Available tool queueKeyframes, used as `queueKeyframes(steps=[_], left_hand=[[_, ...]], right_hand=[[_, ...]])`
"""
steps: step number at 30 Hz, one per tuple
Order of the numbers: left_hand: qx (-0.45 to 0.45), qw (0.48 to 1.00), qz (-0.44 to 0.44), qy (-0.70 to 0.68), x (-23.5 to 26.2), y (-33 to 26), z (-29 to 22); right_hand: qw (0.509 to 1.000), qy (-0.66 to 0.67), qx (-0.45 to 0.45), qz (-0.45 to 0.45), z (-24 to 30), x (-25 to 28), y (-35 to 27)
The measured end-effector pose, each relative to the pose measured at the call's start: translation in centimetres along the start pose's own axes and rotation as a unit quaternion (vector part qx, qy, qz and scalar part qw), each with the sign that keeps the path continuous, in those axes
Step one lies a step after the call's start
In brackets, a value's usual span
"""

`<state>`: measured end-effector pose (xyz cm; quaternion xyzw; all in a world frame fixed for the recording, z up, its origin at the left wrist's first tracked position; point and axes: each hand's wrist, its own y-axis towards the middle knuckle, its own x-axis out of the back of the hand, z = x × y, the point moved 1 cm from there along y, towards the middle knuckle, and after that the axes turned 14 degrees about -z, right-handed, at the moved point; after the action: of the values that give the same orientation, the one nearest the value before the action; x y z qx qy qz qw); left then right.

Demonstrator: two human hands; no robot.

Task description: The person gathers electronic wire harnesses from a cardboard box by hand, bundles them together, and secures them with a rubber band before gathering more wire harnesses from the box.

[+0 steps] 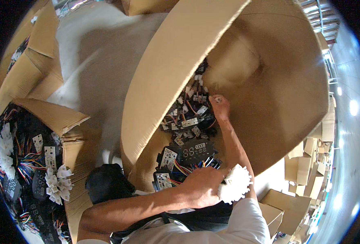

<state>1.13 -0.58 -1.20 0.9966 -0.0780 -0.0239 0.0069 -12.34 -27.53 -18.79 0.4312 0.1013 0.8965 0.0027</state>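
My left hand (204,186) is closed around a bundle of coloured wires. White plug connectors (235,184) stick out in a cluster on one side of the fist. On the other side hang black display modules (196,151) and small white boards (168,157). My right hand (220,106) reaches into a large open cardboard box (281,77), its fingers curled at the edge of a heap of wired parts (189,116). What those fingers hold is too small to make out. Part of the heap is hidden behind the box's raised flap (176,53).
At the left stands another open box (76,158), filled with display modules, coloured wires and white connectors (59,184). Farther up on the left is another box with parts (39,53). Several cardboard boxes (298,168) stand along the right. Grey floor (102,53) lies between the boxes.
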Motion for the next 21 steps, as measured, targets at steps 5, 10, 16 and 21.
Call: queueKeyframes(steps=[5,10,16,21], left_hand=[[-0.065,0.997,-0.028,0.016,-0.8,0.6,-0.7],[-0.098,0.969,-0.197,-0.108,0.5,1.6,-0.8],[-0.027,0.957,-0.280,-0.067,2.6,2.3,-1.4],[-0.121,0.959,-0.250,-0.052,0.5,2.0,-1.0]], right_hand=[[0.989,0.120,-0.066,-0.053,4.7,12.7,-2.9],[0.965,0.220,-0.037,-0.136,8.2,19.9,-7.4],[0.970,0.140,0.043,-0.194,12.2,22.9,-13.8],[0.941,0.327,-0.041,-0.073,16.2,21.1,-16.9]])
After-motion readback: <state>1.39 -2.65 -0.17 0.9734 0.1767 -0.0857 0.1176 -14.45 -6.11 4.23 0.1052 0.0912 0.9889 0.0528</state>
